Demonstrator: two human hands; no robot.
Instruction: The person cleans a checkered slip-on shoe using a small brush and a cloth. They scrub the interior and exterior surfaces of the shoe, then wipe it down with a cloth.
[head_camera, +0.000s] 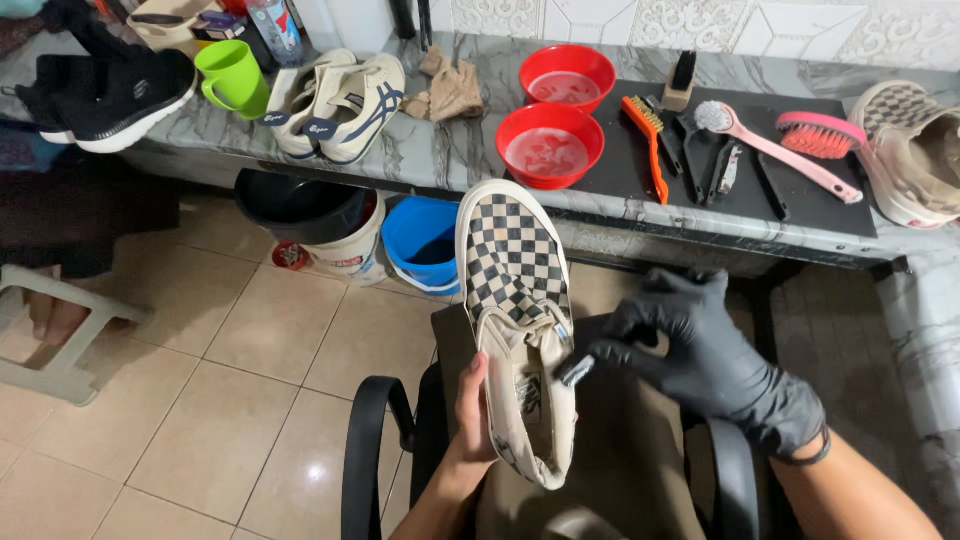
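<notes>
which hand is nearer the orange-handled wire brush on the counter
Right. The black-gloved right hand is just below the orange-handled wire brush; the bare left hand holds the checkered slip-on shoe lower and farther left.

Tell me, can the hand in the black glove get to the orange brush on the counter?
Probably yes. The gloved right hand sits just below the counter edge, and the orange brush lies in the open on the black mat. Nothing blocks the way, though it pinches a small tool at the checkered shoe.
</notes>
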